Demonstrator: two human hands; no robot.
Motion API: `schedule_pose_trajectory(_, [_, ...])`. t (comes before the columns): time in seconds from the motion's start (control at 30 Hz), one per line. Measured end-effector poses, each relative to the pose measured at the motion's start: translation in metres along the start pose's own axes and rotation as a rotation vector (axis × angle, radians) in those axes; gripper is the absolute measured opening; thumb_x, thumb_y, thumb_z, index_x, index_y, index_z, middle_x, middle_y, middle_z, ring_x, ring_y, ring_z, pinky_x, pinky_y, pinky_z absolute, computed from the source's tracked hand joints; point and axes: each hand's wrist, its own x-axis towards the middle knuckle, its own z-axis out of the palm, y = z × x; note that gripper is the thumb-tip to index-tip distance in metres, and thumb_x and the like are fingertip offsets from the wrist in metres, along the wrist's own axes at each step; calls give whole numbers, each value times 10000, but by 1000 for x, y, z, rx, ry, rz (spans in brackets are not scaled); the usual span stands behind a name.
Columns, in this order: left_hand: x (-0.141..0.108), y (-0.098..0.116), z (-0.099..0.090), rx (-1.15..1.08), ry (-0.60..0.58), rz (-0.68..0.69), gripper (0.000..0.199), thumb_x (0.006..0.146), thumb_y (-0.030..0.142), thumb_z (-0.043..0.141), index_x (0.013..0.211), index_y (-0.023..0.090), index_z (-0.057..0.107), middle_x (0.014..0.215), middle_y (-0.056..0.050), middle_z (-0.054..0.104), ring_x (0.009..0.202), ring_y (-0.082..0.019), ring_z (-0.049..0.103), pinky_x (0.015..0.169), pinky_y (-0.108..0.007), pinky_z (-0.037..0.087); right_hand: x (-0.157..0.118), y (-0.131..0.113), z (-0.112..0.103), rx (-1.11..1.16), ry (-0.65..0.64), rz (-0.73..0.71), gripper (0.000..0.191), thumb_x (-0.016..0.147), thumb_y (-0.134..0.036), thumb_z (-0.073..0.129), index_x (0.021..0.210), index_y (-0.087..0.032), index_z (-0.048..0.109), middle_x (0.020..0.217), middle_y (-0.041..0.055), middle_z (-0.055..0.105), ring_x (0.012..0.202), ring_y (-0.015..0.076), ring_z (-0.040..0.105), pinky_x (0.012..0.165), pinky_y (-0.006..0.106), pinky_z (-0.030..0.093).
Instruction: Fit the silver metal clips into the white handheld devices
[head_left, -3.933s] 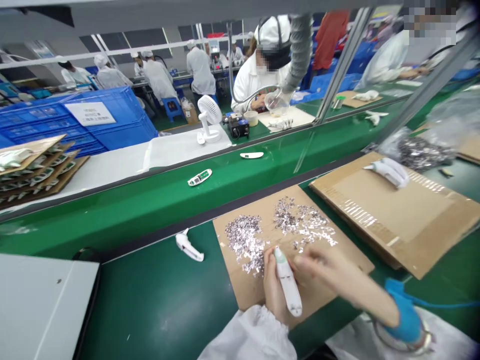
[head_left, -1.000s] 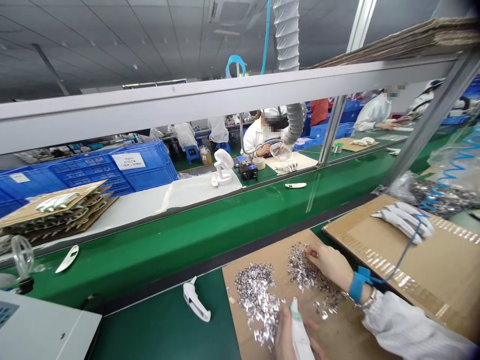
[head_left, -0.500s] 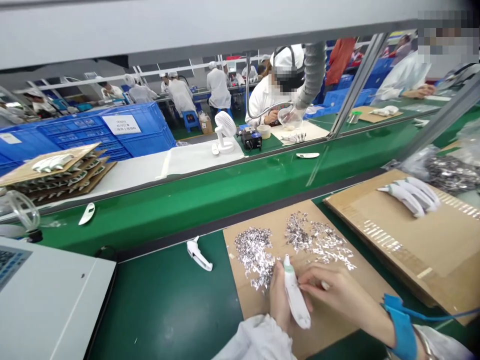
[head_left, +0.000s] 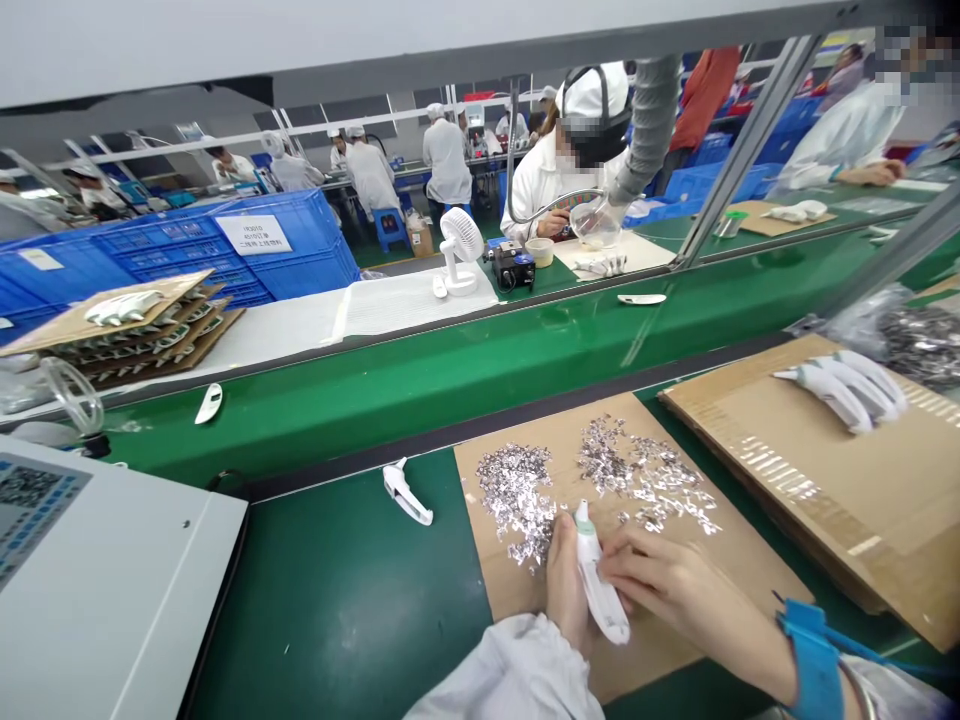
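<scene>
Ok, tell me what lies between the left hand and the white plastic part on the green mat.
In the head view, green mat runs from the white plastic part to the cardboard sheet, whose plain strip reaches the left hand.

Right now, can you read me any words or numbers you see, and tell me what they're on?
White sign on the blue plastic crates: too small and blurred to read.
Small white label on the crate farther left: too small to read.
Panel on the pale grey machine: too blurred to read.
</scene>
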Motion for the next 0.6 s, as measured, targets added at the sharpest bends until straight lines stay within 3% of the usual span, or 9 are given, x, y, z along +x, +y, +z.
schedule_pose_trajectory(0.17, [-3, 1, -1, 1, -91, 1, 538, 759, 666, 517, 924, 154, 537, 455, 50, 463, 355, -133, 516, 352, -213, 381, 1, 5, -5, 54, -48, 22, 277, 945, -286, 415, 1080, -273, 657, 904, 47, 636, 753, 156, 623, 663, 261, 500])
schedule_pose_trajectory(0.27, [-6, -4, -2, 41, -175, 26, 494, 806, 659, 436, 815, 170, 503, 475, 22, 514, 277, -131, 472, 260, -210, 306, 14, 16, -11, 81, 14, 184, 268, 934, -258, 401, 1036, -235, 648, 913, 47, 656, 791, 171, 626, 688, 284, 496])
schedule_pose_trajectory(0.37, [-8, -10, -2, 37, -272, 44, 399, 818, 594, 479, 901, 203, 475, 569, 26, 572, 258, -130, 473, 229, -207, 296, 40, 30, -12, 8, 17, 320, 239, 915, -249, 412, 955, -191, 640, 943, 73, 668, 811, 208, 623, 694, 327, 477])
schedule_pose_trajectory(0.47, [-7, -13, -4, 6, -310, 36, 371, 820, 565, 493, 934, 214, 457, 579, 33, 577, 249, -130, 475, 227, -202, 294, 68, 38, -4, 12, -112, 240, 140, 855, -222, 516, 874, -202, 654, 926, 50, 669, 799, 195, 616, 705, 305, 457])
schedule_pose_trajectory(0.6, [-3, -14, -8, -39, -279, 38, 406, 805, 600, 476, 840, 197, 451, 562, 21, 572, 254, -140, 490, 227, -201, 271, 93, 41, 11, 43, -199, 190, 84, 743, -141, 595, 768, -201, 648, 801, 18, 667, 728, 168, 598, 639, 256, 426])
